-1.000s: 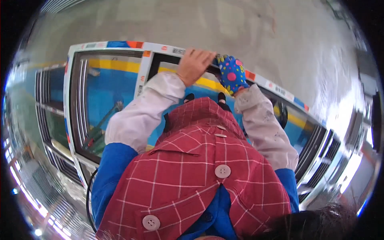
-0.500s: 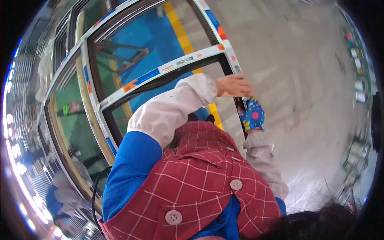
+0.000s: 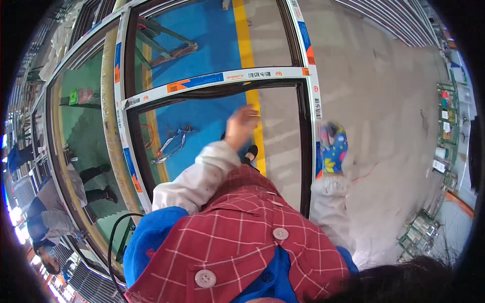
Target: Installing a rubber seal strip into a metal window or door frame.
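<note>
Frame [image 3: 235, 76]: long axis points up my view. Left hand [image 3: 241, 127], blurred, within its outline, released; right hand [image 3: 334, 147] beside it, grasp I cannot tell.

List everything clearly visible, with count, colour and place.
Frame: at least one, white, centre-left.
Long bar: one, yellowish, left.
Floor stripes: at least two, yellow, beneath.
Racks: several, green, right.
Metal lengths: several, grey, upper right.
Co-worker: at least one, blue-grey clothing, lower left.
Cable: one, black, lower left.
Checked garment: one, red, lower centre.
Left hand: one, bare, blurred, over frame opening.
Right hand: one, blue patterned glove, by frame's right edge.
</note>
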A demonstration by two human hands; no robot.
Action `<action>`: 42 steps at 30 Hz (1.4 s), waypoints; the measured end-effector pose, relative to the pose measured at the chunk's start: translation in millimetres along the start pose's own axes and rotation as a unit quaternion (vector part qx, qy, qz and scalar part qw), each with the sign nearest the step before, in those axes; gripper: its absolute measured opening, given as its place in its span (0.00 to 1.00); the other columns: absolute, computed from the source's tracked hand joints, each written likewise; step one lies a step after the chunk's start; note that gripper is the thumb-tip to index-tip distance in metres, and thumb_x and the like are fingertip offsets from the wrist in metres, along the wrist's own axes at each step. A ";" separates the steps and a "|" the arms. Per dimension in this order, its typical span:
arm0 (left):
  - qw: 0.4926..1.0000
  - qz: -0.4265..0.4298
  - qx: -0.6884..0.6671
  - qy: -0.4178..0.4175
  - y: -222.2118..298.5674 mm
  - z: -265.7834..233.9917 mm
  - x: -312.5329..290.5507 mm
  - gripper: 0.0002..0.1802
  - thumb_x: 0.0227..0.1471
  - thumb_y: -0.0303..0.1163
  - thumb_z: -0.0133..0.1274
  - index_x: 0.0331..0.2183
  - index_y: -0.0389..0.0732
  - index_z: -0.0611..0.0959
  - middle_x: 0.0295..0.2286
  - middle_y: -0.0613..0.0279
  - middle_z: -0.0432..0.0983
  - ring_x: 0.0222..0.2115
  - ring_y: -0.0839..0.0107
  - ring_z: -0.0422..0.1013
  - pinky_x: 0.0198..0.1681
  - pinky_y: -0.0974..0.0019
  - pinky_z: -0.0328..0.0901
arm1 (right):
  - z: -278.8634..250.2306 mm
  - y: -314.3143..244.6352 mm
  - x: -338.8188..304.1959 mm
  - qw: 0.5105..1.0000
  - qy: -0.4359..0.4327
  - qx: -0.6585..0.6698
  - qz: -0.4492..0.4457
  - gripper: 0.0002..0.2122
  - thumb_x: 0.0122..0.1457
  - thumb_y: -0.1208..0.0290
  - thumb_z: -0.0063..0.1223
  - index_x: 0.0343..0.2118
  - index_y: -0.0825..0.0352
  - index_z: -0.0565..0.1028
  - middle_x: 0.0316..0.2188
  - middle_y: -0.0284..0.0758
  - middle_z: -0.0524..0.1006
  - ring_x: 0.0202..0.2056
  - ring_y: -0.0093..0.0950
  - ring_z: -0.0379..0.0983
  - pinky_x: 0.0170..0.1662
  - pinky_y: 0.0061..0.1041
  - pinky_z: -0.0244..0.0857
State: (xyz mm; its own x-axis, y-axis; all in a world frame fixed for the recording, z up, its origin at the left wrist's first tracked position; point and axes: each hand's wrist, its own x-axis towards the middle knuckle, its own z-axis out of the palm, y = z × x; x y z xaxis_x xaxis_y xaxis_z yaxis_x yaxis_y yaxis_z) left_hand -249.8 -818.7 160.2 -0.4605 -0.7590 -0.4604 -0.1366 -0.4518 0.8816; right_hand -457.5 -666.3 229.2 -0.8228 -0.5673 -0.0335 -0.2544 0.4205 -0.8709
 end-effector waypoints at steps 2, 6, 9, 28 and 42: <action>0.980 -0.020 -0.198 -0.005 -5.0 -31.7 10.1 0.19 0.48 0.24 0.54 0.44 0.33 0.72 0.38 0.50 0.72 0.38 0.58 0.72 0.38 0.61 0.70 | 27.3 -20.6 10.2 0.995 -0.083 -0.012 -0.059 0.15 0.50 0.71 0.56 0.41 0.67 0.71 0.35 0.36 0.73 0.34 0.29 0.71 0.37 0.25 0.65; 0.948 0.025 -0.317 -0.036 6.2 -45.8 43.5 0.14 0.50 0.22 0.49 0.41 0.30 0.73 0.35 0.47 0.74 0.36 0.57 0.74 0.37 0.62 0.72 | 84.4 -63.4 35.5 0.882 -0.183 -0.184 -0.393 0.22 0.45 0.70 0.58 0.46 0.65 0.69 0.43 0.38 0.72 0.46 0.37 0.66 0.51 0.33 0.58; 0.944 0.032 -0.328 -0.015 22.0 -36.9 53.5 0.13 0.50 0.20 0.48 0.40 0.28 0.73 0.33 0.44 0.75 0.34 0.56 0.74 0.36 0.62 0.73 | 122.9 -79.1 59.7 0.844 -0.160 -0.235 -0.455 0.26 0.43 0.70 0.60 0.48 0.65 0.67 0.46 0.36 0.70 0.50 0.35 0.63 0.55 0.34 0.54; 0.947 0.022 -0.315 0.051 39.1 -14.6 58.4 0.11 0.52 0.24 0.48 0.36 0.24 0.74 0.31 0.44 0.76 0.31 0.56 0.75 0.38 0.61 0.72 | 190.4 -69.9 88.2 0.810 -0.211 -0.250 -0.486 0.17 0.42 0.66 0.58 0.38 0.62 0.74 0.29 0.35 0.74 0.34 0.37 0.68 0.39 0.35 0.60; 0.958 0.067 -0.278 -0.021 35.2 -91.8 47.3 0.16 0.53 0.28 0.47 0.42 0.26 0.73 0.38 0.43 0.73 0.39 0.53 0.73 0.41 0.60 0.70 | 218.2 -88.0 67.4 0.815 -0.205 -0.279 -0.465 0.18 0.43 0.65 0.58 0.39 0.62 0.73 0.29 0.34 0.73 0.34 0.35 0.68 0.38 0.34 0.60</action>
State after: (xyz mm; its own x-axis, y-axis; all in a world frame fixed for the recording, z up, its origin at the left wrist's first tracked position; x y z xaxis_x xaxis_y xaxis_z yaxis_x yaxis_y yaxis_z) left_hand -195.8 -913.5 159.9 -0.4783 -0.8135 -0.3310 0.4091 -0.5399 0.7356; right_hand -379.6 -896.0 196.6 0.0677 -0.9652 0.2526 -0.9566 -0.1348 -0.2584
